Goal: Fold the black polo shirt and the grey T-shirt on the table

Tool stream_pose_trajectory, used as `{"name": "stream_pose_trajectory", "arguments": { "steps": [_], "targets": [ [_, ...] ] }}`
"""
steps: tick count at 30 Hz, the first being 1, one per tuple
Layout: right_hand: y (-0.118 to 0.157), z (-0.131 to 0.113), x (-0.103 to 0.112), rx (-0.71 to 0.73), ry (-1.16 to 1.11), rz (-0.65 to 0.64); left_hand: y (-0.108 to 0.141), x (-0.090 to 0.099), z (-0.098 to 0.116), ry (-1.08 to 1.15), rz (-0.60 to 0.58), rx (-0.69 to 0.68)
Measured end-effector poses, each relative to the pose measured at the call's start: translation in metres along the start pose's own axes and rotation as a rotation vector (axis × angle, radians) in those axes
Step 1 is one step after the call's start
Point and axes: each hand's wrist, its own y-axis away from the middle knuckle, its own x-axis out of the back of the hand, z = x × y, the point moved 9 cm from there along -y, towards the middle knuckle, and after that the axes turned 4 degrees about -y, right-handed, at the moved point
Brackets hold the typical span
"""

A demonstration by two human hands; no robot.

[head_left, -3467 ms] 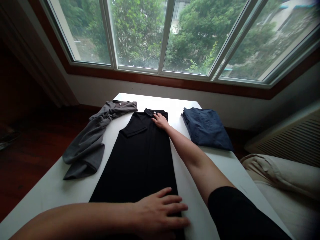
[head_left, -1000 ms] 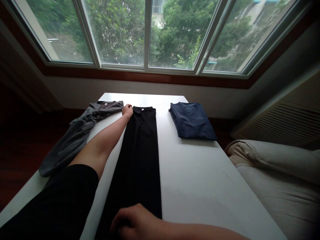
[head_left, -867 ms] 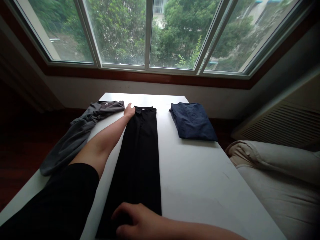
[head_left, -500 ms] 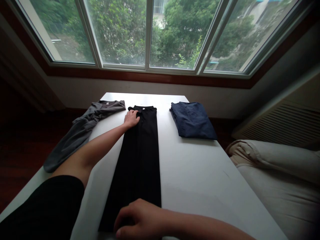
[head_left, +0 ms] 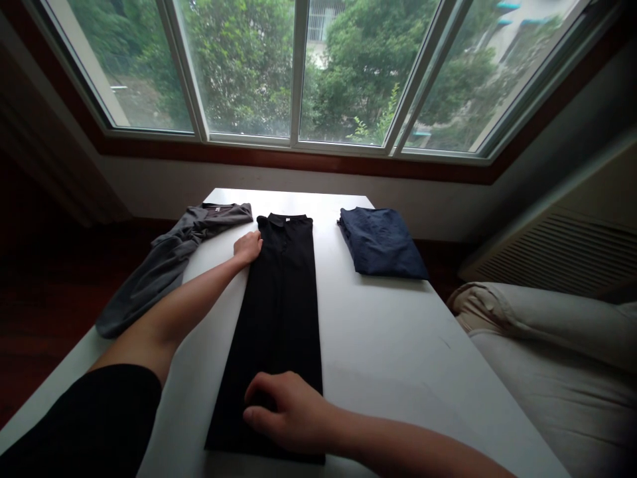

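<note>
A pair of black trousers [head_left: 286, 299] lies lengthwise on the white table, its waistband at the far end and its hem near me. My left hand [head_left: 247, 246] is at the left edge of the trousers, a little below the waistband, its fingers curled closed on the fabric edge. Over the lower part of the legs is my right hand [head_left: 293, 408], thumb and fingers curved with a gap between them and nothing visible inside. Whether it touches the cloth I cannot tell.
The white table [head_left: 378, 338] reaches toward the window. A crumpled grey garment [head_left: 172, 265] hangs over its left edge. On the right lies a folded navy garment [head_left: 381, 242]. A beige cushioned seat [head_left: 547, 358] stands to the right of the table.
My left hand has slid from the waistband down to the trousers' left edge, and its fingers have curled in. My right hand has moved slightly up and right, showing the hem.
</note>
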Motion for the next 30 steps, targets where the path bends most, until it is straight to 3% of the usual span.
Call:
{"name": "stream_pose_trajectory", "arguments": {
  "steps": [4, 9, 13, 15, 18, 23, 28, 30],
  "targets": [
    [0.001, -0.004, -0.008, 0.045, 0.044, -0.013, -0.002, 0.002, -0.016, 0.018, -0.017, 0.097],
    [0.014, 0.007, -0.002, 0.005, 0.116, -0.051, 0.008, -0.002, -0.006, 0.021, -0.109, -0.016],
    [0.041, 0.020, 0.003, -0.070, 0.085, -0.148, 0.028, -0.004, -0.003, 0.018, -0.149, -0.048],
    [0.061, 0.023, 0.006, -0.091, 0.124, -0.123, 0.040, -0.005, -0.005, 0.010, -0.172, -0.051],
    [0.098, 0.034, 0.017, -0.141, 0.298, 0.021, 0.059, -0.003, -0.008, -0.026, -0.210, -0.068],
    [0.173, 0.081, 0.057, -0.364, 0.497, 0.330, 0.089, 0.001, -0.013, -0.051, -0.325, -0.129],
    [0.225, 0.098, 0.079, -0.333, 0.431, 0.654, 0.080, 0.046, -0.031, -0.069, 0.069, -0.219],
    [0.231, 0.095, 0.076, -0.292, 0.316, 0.745, 0.074, 0.046, -0.034, -0.046, 0.059, -0.309]
  ]
}}
